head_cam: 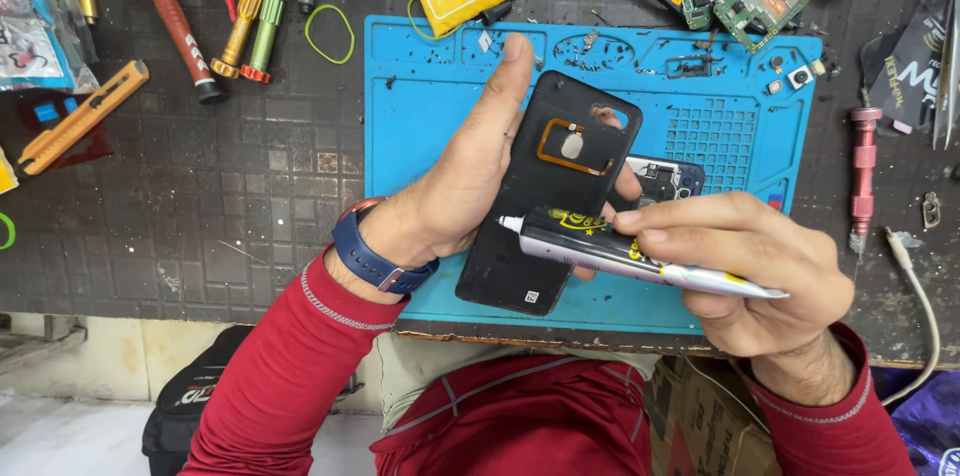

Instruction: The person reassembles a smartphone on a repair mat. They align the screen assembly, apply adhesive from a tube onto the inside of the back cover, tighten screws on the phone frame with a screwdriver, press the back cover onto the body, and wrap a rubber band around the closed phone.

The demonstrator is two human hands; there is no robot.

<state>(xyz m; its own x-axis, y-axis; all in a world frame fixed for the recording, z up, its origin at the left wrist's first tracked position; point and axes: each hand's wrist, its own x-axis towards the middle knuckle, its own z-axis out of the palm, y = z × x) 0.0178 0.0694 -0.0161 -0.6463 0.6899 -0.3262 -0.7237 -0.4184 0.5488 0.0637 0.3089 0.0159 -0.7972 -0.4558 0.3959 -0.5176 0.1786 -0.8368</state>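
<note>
Silver glue tube (640, 258) (right hand (745, 271)), nozzle leftward at black cover (548, 191).

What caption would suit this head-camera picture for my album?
Left hand holds a black phone back cover over a blue repair mat; right hand holds a glue tube against it.

Matt black plastic back cover (548, 198); blue rubbery mat (420, 106); squeezed metal tube (640, 258).

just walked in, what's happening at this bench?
A person in red sleeves works over a blue silicone repair mat. The left hand holds a black plastic phone back cover, inner side up. The right hand holds a small silver-and-black glue tube, its white nozzle at the cover's left edge. Screwdrivers and circuit boards lie around.
</note>
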